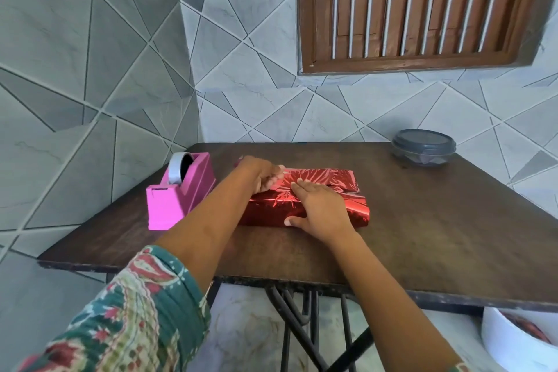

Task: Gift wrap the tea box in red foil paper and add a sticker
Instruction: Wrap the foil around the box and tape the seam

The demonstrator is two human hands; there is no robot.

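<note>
Grey tiled wall with angular line pattern behind everything, brown wooden slatted window shutter high up, beyond and right of both hands. Dark brown wooden table top under both hands, black metal legs below its near edge. Green, red and cream patterned fabric sleeve on left arm, low in view. Flat rectangular tea box lies on the table mid-view, directly under both hands, covered in shiny crinkled red foil paper; a loose foil seam shows on top just right of the right hand's fingers. Pink block-shaped plastic tape dispenser just left of left forearm, near but not touching the box, with a pale grey tape roll in it. White round tub on the floor, low and right of right forearm, partly cut off. Round clear container with dark grey lid at the far table edge, well right of and beyond the right hand. Right hand lies flat on the box top, fingers straight and pressed together on the foil, thumb down on the near side. Left hand at the box's far-left end, fingers bent, tips on the foil; cannot tell whether it pinches anything.
</note>
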